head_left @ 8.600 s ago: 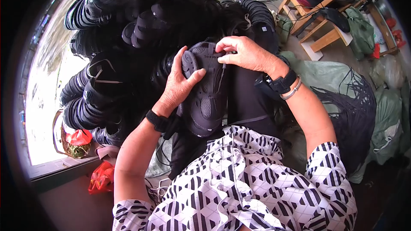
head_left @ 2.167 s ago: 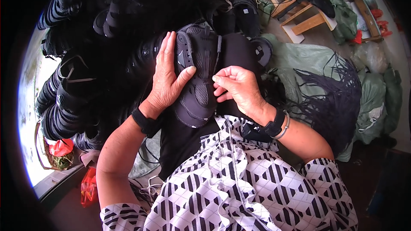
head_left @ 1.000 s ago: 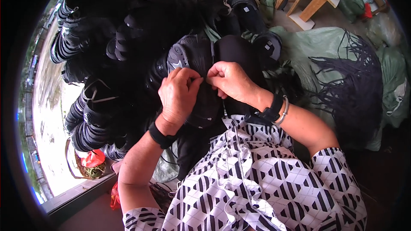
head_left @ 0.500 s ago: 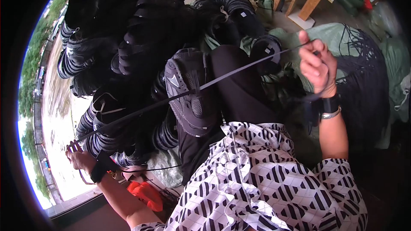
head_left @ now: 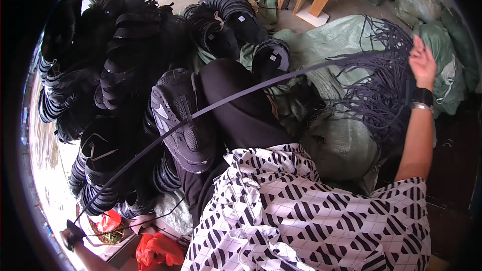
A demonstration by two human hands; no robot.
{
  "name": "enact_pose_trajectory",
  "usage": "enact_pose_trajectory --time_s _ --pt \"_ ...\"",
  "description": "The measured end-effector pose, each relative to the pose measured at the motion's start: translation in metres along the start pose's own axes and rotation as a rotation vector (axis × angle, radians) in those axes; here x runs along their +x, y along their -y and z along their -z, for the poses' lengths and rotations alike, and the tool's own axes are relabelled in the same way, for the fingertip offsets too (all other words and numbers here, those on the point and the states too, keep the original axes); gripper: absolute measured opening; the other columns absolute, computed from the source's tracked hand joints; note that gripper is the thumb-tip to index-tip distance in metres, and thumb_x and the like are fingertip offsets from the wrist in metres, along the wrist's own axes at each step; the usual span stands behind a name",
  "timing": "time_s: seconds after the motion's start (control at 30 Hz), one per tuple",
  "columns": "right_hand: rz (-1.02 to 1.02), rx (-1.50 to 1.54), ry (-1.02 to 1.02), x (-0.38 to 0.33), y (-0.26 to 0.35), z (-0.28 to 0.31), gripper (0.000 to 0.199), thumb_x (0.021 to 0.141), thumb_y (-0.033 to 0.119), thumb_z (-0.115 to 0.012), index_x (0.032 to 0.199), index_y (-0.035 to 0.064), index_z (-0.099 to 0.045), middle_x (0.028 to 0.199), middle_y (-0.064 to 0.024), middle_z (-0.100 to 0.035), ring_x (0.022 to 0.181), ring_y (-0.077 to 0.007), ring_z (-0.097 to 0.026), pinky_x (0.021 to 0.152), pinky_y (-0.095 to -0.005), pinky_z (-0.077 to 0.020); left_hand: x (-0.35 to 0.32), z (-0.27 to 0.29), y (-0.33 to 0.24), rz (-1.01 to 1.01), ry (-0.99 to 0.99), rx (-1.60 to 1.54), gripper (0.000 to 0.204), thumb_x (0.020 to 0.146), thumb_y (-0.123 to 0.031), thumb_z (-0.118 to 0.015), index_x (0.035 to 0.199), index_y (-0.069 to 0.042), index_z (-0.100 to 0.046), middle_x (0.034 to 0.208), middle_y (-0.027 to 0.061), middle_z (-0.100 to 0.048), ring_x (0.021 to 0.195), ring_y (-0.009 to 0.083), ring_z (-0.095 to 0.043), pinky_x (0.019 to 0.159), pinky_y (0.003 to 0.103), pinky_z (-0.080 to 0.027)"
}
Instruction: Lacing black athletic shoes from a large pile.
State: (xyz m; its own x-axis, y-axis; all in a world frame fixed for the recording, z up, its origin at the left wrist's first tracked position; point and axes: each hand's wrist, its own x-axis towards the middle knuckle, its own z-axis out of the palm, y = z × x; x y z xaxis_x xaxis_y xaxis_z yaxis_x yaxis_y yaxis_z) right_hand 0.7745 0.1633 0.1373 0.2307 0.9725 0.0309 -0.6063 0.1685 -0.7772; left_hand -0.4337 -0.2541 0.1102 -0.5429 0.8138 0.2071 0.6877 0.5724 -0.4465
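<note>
On my lap, over dark trousers, lies a black athletic shoe upper with a pale mark on its side. A long flat dark shoelace crosses it, passing through it near the tongue, and stretches taut both ways. Its right end reaches my right hand, closed on it at arm's length above a bundle of loose dark laces. The left end runs down to my left hand at the picture's rim. Its fingers are mostly hidden there, but the taut lace leads into it.
Stacks of black shoe uppers fill the left side, with more bundled uppers ahead. Green woven sacking lies under the laces. Wooden stools stand far off. Red plastic bags are at lower left, near a bright opening.
My hands have moved farther apart, the right outward over the lace bundle and the left down to the rim. The view has shifted right. The lace still crosses the upper.
</note>
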Motion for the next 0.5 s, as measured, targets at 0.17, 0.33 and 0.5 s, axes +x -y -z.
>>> enact_pose_trajectory --time_s 0.17,0.33,0.5 --pt "0.127 -0.504 -0.316 -0.004 0.121 0.107 0.034 0.093 0.016 -0.050 0.122 -0.0029 -0.050 0.085 -0.0008 -0.052 0.068 -0.0098 -0.043 0.057 -0.0222 -0.0341 -0.047 0.013 -0.023 0.001 -0.007 -0.232 0.035 0.093 -0.036 -0.041 0.106 -0.007 -0.056 0.093 0.0133 -0.066 0.087 0.0314 -0.061 0.085 0.041 -0.041" --pt "0.326 -0.784 -0.576 -0.025 0.233 0.208 0.027 0.091 0.033 -0.057 0.102 0.0088 -0.063 0.078 0.0042 -0.056 0.070 -0.0079 -0.049 0.061 -0.0258 -0.0383 -0.097 0.032 -0.019 0.041 -0.015 -0.408 0.035 0.093 -0.033 -0.041 0.109 -0.006 -0.056 0.095 0.0126 -0.065 0.089 0.0291 -0.061 0.084 0.039 -0.042" --pt "0.200 -0.633 -0.581 -0.004 0.324 0.233 0.030 0.092 0.031 -0.054 0.108 0.0071 -0.062 0.100 -0.0042 -0.065 0.083 -0.0148 -0.055 0.077 -0.0320 -0.0432 -0.144 -0.012 -0.036 0.087 -0.016 -0.645 0.034 0.094 -0.030 -0.041 0.113 -0.006 -0.055 0.097 0.0120 -0.065 0.091 0.0269 -0.060 0.084 0.038 -0.043"
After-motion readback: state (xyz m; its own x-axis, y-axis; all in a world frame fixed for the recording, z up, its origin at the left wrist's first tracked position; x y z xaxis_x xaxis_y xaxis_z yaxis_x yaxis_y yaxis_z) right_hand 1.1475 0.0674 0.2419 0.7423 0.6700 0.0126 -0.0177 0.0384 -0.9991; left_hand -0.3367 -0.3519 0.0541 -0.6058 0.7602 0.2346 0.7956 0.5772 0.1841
